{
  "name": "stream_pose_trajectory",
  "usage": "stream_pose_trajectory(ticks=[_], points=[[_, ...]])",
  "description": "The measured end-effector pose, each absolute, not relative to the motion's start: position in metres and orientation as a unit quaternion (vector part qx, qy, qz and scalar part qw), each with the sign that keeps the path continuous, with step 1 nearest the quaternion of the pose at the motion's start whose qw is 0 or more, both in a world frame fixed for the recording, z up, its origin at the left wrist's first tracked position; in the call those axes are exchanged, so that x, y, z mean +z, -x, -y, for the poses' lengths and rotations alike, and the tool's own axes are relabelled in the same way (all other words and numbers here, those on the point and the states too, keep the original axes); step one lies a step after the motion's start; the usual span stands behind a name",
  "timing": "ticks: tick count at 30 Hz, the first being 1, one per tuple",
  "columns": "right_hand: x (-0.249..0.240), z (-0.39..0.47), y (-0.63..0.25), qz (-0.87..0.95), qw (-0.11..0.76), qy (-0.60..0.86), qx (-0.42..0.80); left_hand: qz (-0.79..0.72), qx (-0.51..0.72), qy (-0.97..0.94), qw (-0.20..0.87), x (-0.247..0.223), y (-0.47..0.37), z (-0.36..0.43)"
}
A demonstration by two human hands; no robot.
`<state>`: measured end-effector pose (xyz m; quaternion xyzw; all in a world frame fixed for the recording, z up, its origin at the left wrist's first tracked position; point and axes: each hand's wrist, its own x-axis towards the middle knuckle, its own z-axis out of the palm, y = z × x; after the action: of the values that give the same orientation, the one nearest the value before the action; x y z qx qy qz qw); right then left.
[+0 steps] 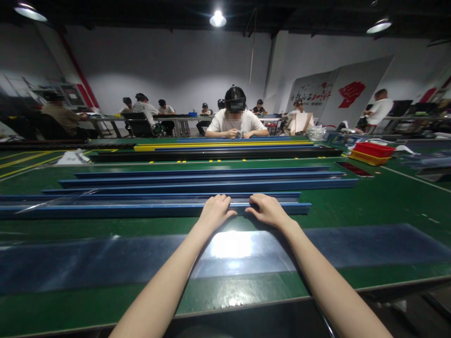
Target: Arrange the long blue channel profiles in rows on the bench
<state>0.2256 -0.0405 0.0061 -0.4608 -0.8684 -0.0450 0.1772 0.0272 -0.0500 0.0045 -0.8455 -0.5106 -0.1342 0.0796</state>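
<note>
A long blue channel strip (169,209) lies lengthwise across the green table in front of me. My left hand (215,211) is wrapped over it near its middle, fingers on the far side and thumb on the near side. Further right, my right hand (268,210) grips the same strip with curled fingers, its thumb pointing left. Part of the strip is hidden under both hands. Beneath my forearms a wide transparent bluish plastic sheet (141,260) lies flat along the table's near edge, reflecting a lamp.
More blue strips (211,182) lie parallel beyond my hands, with black strips (218,154) and yellow strips (218,146) farther back. A red tray (373,150) and a dark flat phone-like slab (354,169) are at right. Across the table sits a person (221,121). Several others work behind.
</note>
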Motion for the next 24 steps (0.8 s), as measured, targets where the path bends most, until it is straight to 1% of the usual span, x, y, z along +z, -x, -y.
stream_pose_trajectory(ticks=[5,12,18,24], points=[[0.009,0.038,-0.225,0.868,0.165,0.467,-0.047,0.502,-0.123,0.850,0.098,0.006,-0.025,0.051],[0.013,0.036,-0.231,0.865,0.153,0.476,-0.040,0.508,-0.119,0.848,0.093,0.010,-0.023,0.052],[0.017,0.038,-0.254,0.838,0.130,0.528,-0.038,0.511,-0.132,0.844,0.090,0.009,-0.021,0.050],[0.019,0.040,-0.266,0.819,0.126,0.558,-0.045,0.516,-0.116,0.843,0.098,0.009,-0.021,0.050]])
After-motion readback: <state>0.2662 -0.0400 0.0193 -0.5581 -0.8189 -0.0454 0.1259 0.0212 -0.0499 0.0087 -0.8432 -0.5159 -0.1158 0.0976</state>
